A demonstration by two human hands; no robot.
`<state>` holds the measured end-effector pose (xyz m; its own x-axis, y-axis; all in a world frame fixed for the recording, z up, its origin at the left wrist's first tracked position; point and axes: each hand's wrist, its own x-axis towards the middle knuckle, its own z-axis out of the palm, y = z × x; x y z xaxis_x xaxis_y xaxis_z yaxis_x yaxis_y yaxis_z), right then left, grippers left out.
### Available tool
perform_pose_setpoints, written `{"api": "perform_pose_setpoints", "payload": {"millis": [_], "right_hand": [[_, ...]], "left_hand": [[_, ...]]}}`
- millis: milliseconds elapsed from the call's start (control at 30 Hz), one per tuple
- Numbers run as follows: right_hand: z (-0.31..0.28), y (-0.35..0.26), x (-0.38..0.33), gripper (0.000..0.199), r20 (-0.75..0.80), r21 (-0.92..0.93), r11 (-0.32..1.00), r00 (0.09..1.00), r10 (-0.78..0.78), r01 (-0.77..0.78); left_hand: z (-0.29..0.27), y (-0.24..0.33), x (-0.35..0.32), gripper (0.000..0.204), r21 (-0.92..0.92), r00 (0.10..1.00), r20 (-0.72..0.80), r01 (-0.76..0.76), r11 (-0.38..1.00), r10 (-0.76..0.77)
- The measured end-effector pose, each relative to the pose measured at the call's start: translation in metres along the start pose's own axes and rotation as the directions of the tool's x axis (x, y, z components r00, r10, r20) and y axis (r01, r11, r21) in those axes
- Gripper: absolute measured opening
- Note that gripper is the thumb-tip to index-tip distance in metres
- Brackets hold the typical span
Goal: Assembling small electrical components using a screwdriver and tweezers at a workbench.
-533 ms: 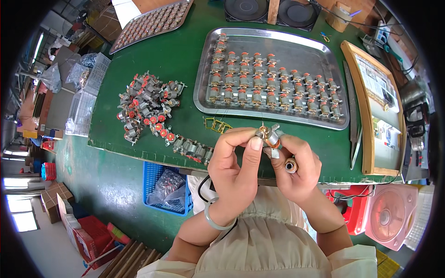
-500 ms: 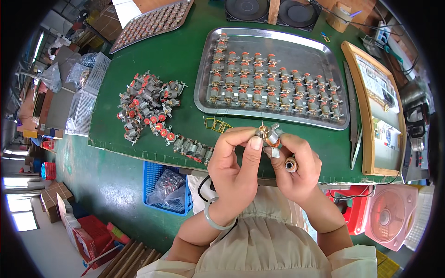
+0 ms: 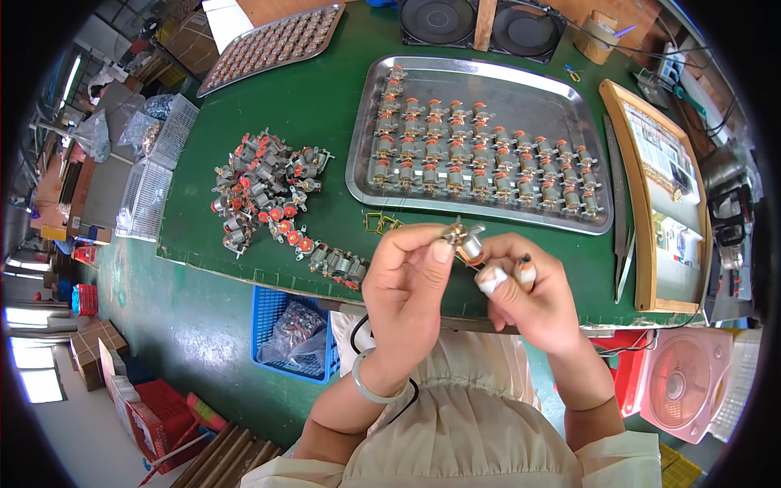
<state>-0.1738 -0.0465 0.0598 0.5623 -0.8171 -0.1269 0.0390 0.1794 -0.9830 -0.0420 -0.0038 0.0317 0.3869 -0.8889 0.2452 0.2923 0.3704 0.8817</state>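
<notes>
Near the table's front edge, my left hand (image 3: 404,297) pinches a small motor (image 3: 467,244) between thumb and forefinger. It has a silvery can, an orange-red band and metal tabs. My right hand (image 3: 538,307) is just right of it, apart from the motor, with white wrapping on the thumb. Its curled fingers hold a short tan, round-ended tool (image 3: 526,268) with a dark tip; most of it is hidden. Beyond my hands a metal tray (image 3: 521,81) bears rows of similar motors (image 3: 480,154). At left lies a heap of motors (image 3: 260,183), trailing toward my left hand.
Small yellow wire-like pieces (image 3: 381,221) lie before the tray. A second full tray (image 3: 272,45) is at the far left. Tweezers (image 3: 625,264) and a wooden frame (image 3: 643,195) flank the right side. A blue basket (image 3: 268,325) stands below the table edge.
My right hand has drawn away from the motor to the right and turned, so the tool's tan end points upward. My left hand keeps the motor in nearly the same place.
</notes>
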Motion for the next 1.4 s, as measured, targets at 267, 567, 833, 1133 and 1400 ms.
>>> {"api": "perform_pose_setpoints", "payload": {"millis": [267,567,833,1133,1400], "right_hand": [[-0.017,0.018,-0.003,0.027,0.152,-0.963,0.19,0.966,-0.207,0.192],[-0.025,-0.005,0.001,0.026,0.154,-0.667,0.552,0.818,-0.555,0.5],[-0.025,-0.001,0.008,0.028,0.294,-0.713,0.386,0.75,-0.593,0.585],[-0.032,-0.004,-0.001,0.017,0.222,0.203,0.973,0.973,0.068,-0.114],[-0.027,0.0,-0.007,0.013,0.172,0.21,0.978,0.985,-0.025,-0.012]], "left_hand": [[-0.015,0.008,0.01,0.012,-0.1,0.992,0.029,0.127,0.987,-0.125],[-0.014,0.005,0.01,0.01,-0.255,0.957,0.135,0.285,0.924,-0.258],[-0.013,-0.003,0.01,0.014,-0.191,0.959,0.164,0.261,0.946,-0.231],[-0.017,-0.012,0.017,0.022,-0.215,0.934,0.358,0.086,0.973,-0.003],[-0.016,-0.013,0.018,0.028,-0.142,0.939,0.321,-0.079,0.987,0.121]]}}
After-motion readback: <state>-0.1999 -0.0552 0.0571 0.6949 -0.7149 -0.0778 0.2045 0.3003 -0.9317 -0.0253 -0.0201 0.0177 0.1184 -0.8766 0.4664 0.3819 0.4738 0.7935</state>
